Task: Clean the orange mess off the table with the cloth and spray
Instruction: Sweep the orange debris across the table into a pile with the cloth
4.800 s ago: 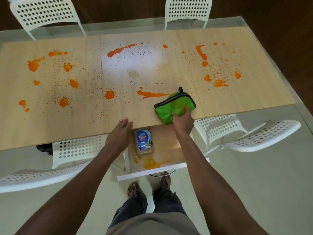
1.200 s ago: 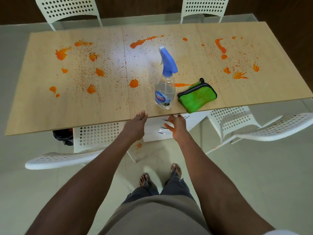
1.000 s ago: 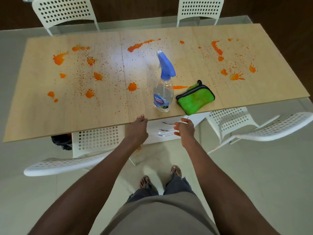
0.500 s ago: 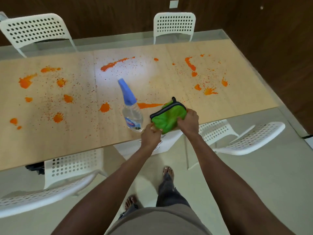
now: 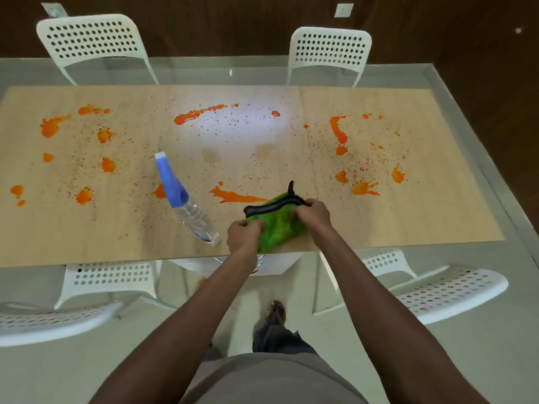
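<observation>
— Two hands are being closed on the green fluffy microfibre cloth with the black piped edge (image 5: 277, 225): the left hand (image 5: 244, 239) is pinching its nearer corner with curled fingers, and the right hand (image 5: 313, 212) is gripping the end farther from the clear plastic spray bottle with the blue trigger head (image 5: 186, 202). How is the cloth likely to be handling?

— Soft, light and limp, it is being judged; it is bunching between the grips instead of holding a shape. The stitched black edge looks the firmest part, so it is best being taken there or by the corners if it is to be opened flat.

— And where is it lying?

— Just beside the bottle, at the near edge of the pale wood-grain table top (image 5: 87, 234), with its far end touching a long orange smear (image 5: 237, 196).

— The bottle itself?

— It is standing untouched. Thin, ribbed, see-through plastic is suggesting a light, slightly squashy body; its neck under the trigger looks the place to be grasped.

— The mess?

— Glossy orange blobs (image 5: 49, 128) and fine specks are being seen well out on both sides of the bottle, all unwiped. White perforated plastic chairs (image 5: 93, 39) are standing beyond it.
</observation>
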